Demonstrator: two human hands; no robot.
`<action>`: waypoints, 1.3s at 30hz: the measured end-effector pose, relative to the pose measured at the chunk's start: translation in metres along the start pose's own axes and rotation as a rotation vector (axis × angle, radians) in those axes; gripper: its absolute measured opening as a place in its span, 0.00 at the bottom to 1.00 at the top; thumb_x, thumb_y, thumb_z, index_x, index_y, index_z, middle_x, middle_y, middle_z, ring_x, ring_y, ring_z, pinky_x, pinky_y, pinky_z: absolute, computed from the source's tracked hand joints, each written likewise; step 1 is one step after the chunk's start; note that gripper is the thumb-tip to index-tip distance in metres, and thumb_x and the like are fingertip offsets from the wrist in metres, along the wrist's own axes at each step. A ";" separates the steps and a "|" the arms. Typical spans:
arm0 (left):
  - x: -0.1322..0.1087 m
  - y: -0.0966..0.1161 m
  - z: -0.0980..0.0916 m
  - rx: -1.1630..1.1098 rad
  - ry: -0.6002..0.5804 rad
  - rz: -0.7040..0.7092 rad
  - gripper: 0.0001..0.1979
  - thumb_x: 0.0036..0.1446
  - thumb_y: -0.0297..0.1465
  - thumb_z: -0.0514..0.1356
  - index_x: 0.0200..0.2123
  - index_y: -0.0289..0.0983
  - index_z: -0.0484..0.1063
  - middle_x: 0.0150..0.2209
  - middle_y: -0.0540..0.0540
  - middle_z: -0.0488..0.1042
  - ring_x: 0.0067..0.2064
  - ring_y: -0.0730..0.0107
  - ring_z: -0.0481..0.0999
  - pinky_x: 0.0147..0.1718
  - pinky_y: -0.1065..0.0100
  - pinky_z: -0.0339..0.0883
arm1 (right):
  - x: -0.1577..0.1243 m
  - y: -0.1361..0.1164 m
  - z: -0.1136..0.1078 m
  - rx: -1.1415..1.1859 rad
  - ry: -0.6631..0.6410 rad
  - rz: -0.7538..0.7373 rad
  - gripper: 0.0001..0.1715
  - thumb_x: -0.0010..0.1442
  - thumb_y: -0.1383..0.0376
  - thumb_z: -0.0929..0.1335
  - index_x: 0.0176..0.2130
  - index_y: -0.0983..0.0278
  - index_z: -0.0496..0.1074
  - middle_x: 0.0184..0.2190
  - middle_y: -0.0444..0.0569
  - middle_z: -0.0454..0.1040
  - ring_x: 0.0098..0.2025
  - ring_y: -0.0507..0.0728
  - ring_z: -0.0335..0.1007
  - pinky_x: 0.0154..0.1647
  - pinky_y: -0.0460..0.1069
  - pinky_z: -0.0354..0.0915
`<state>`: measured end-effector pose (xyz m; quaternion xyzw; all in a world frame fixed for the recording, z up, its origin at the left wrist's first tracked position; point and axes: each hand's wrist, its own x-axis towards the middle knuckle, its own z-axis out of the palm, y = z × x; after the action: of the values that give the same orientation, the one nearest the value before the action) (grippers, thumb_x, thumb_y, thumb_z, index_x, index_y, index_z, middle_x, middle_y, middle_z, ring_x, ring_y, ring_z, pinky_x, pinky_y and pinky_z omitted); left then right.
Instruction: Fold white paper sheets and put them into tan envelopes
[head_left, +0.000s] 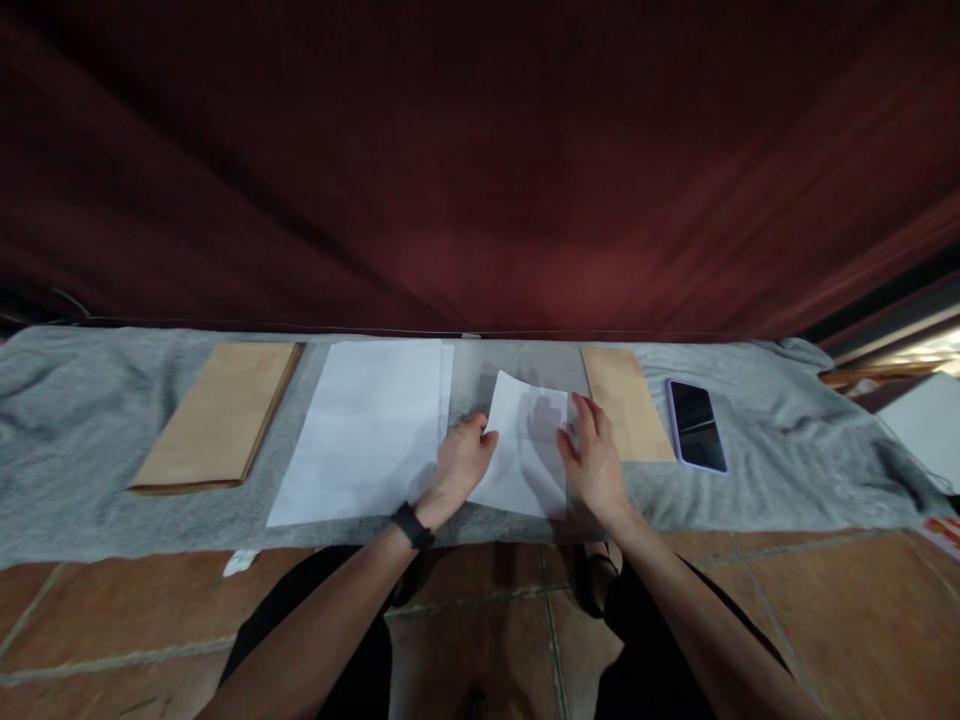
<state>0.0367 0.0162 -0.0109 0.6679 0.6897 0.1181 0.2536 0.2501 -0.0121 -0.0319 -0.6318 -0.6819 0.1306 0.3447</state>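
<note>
A folded sheet of white paper is in front of me, its upper edge curved and raised a little off the cloth. My left hand, with a black band on the wrist, pinches its left edge between thumb and curled fingers. At the right edge is my right hand, thumb tip over the paper and fingers apart beside the edge. Larger white sheets lie flat to the left of my left hand. Just beyond my right hand lies a flat tan envelope.
A stack of brown envelopes lies at the left on the grey cloth. Right of the tan envelope is a phone in a purple case. A dark red curtain hangs behind; the tiled floor shows below.
</note>
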 end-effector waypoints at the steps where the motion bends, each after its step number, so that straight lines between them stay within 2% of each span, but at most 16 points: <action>1: -0.001 0.001 0.000 0.053 -0.002 -0.003 0.04 0.64 0.32 0.56 0.39 0.39 0.71 0.34 0.45 0.78 0.38 0.63 0.78 0.35 0.67 0.64 | -0.003 -0.003 0.003 -0.051 -0.025 -0.080 0.34 0.67 0.61 0.61 0.69 0.62 0.54 0.67 0.61 0.59 0.66 0.65 0.59 0.63 0.63 0.63; 2: -0.003 0.002 0.001 0.088 -0.003 -0.001 0.06 0.64 0.32 0.56 0.43 0.39 0.70 0.37 0.44 0.79 0.40 0.62 0.79 0.36 0.67 0.65 | -0.006 -0.006 0.007 -0.080 -0.066 -0.152 0.33 0.69 0.62 0.60 0.70 0.62 0.54 0.69 0.59 0.57 0.69 0.64 0.55 0.66 0.63 0.60; 5: -0.009 0.005 0.004 0.148 0.014 0.014 0.15 0.66 0.33 0.55 0.55 0.38 0.65 0.41 0.41 0.80 0.42 0.59 0.81 0.38 0.65 0.67 | -0.017 -0.017 0.022 -0.129 -0.216 -0.289 0.32 0.71 0.63 0.57 0.71 0.62 0.52 0.71 0.56 0.55 0.72 0.61 0.51 0.69 0.61 0.57; 8: -0.014 0.008 0.004 0.199 0.018 0.027 0.26 0.67 0.33 0.53 0.65 0.34 0.55 0.41 0.38 0.81 0.42 0.57 0.82 0.39 0.65 0.69 | -0.027 -0.024 0.033 -0.218 -0.294 -0.325 0.31 0.72 0.62 0.57 0.71 0.63 0.53 0.71 0.56 0.55 0.72 0.61 0.50 0.71 0.62 0.53; 10: -0.017 0.009 0.005 0.207 0.007 0.051 0.30 0.68 0.32 0.51 0.69 0.33 0.48 0.41 0.37 0.81 0.42 0.56 0.82 0.39 0.65 0.69 | -0.029 -0.025 0.036 -0.258 -0.309 -0.316 0.30 0.72 0.61 0.57 0.70 0.64 0.56 0.70 0.55 0.56 0.72 0.61 0.50 0.71 0.63 0.52; 12: -0.020 0.010 0.005 0.179 -0.011 0.078 0.30 0.68 0.31 0.50 0.70 0.33 0.47 0.42 0.37 0.81 0.42 0.56 0.82 0.40 0.64 0.70 | -0.028 -0.024 0.034 -0.263 -0.312 -0.294 0.30 0.73 0.61 0.57 0.70 0.64 0.57 0.70 0.55 0.56 0.72 0.61 0.50 0.71 0.62 0.52; 15: -0.024 0.009 0.009 0.159 -0.039 0.092 0.27 0.69 0.30 0.49 0.69 0.34 0.52 0.43 0.37 0.81 0.42 0.56 0.82 0.42 0.63 0.70 | -0.021 -0.020 0.031 -0.228 -0.303 -0.261 0.30 0.73 0.62 0.55 0.70 0.66 0.55 0.69 0.56 0.58 0.72 0.59 0.52 0.71 0.60 0.54; 19: -0.030 0.006 0.012 0.278 -0.038 0.174 0.24 0.69 0.28 0.47 0.66 0.37 0.59 0.40 0.38 0.80 0.40 0.57 0.81 0.44 0.60 0.70 | -0.020 -0.021 0.033 -0.270 -0.282 -0.242 0.30 0.72 0.62 0.57 0.70 0.66 0.56 0.70 0.58 0.57 0.72 0.62 0.51 0.70 0.62 0.54; 21: -0.034 0.006 0.013 0.363 0.031 0.245 0.23 0.68 0.27 0.47 0.65 0.35 0.61 0.43 0.35 0.79 0.46 0.54 0.79 0.50 0.56 0.68 | -0.023 -0.023 0.037 -0.326 -0.277 -0.243 0.30 0.72 0.61 0.57 0.69 0.66 0.57 0.71 0.57 0.54 0.72 0.63 0.50 0.71 0.63 0.52; 24: -0.035 0.009 0.019 0.437 0.156 0.317 0.24 0.66 0.25 0.47 0.64 0.32 0.62 0.55 0.31 0.73 0.58 0.48 0.71 0.59 0.48 0.61 | -0.028 -0.025 0.042 -0.382 -0.271 -0.245 0.31 0.72 0.62 0.57 0.70 0.67 0.56 0.71 0.57 0.52 0.73 0.63 0.48 0.72 0.62 0.49; 27: -0.034 0.010 0.032 0.377 0.183 0.485 0.28 0.65 0.23 0.45 0.68 0.33 0.54 0.67 0.34 0.62 0.69 0.53 0.59 0.66 0.48 0.52 | -0.031 -0.024 0.043 -0.402 -0.271 -0.264 0.33 0.70 0.66 0.58 0.70 0.69 0.54 0.71 0.58 0.53 0.73 0.63 0.48 0.72 0.62 0.48; 29: -0.032 0.009 0.041 0.298 0.162 0.581 0.29 0.67 0.27 0.44 0.71 0.32 0.47 0.70 0.36 0.56 0.72 0.57 0.53 0.69 0.51 0.48 | -0.032 -0.021 0.044 -0.409 -0.268 -0.283 0.35 0.67 0.68 0.59 0.71 0.71 0.53 0.71 0.59 0.53 0.73 0.63 0.47 0.72 0.62 0.47; 31: -0.031 0.006 0.048 0.240 0.148 0.603 0.30 0.70 0.35 0.44 0.71 0.30 0.44 0.71 0.34 0.53 0.72 0.56 0.51 0.69 0.51 0.48 | -0.032 -0.019 0.043 -0.416 -0.265 -0.302 0.37 0.66 0.69 0.59 0.71 0.70 0.51 0.71 0.58 0.53 0.73 0.63 0.46 0.72 0.62 0.46; 34: -0.032 0.002 0.051 0.218 0.159 0.594 0.36 0.70 0.46 0.43 0.71 0.28 0.45 0.72 0.32 0.50 0.73 0.54 0.46 0.70 0.51 0.46 | -0.032 -0.018 0.043 -0.427 -0.276 -0.337 0.37 0.66 0.68 0.60 0.72 0.65 0.49 0.72 0.55 0.50 0.74 0.63 0.44 0.73 0.62 0.45; 39: -0.034 -0.004 0.048 0.239 0.173 0.585 0.40 0.69 0.52 0.42 0.70 0.26 0.47 0.72 0.30 0.50 0.74 0.53 0.44 0.70 0.50 0.45 | -0.031 -0.017 0.041 -0.426 -0.269 -0.345 0.34 0.70 0.67 0.58 0.72 0.63 0.51 0.72 0.54 0.51 0.74 0.62 0.44 0.72 0.62 0.46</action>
<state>0.0572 -0.0265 -0.0472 0.8502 0.4966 0.1606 0.0693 0.2100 -0.0341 -0.0613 -0.5418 -0.8307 0.0069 0.1282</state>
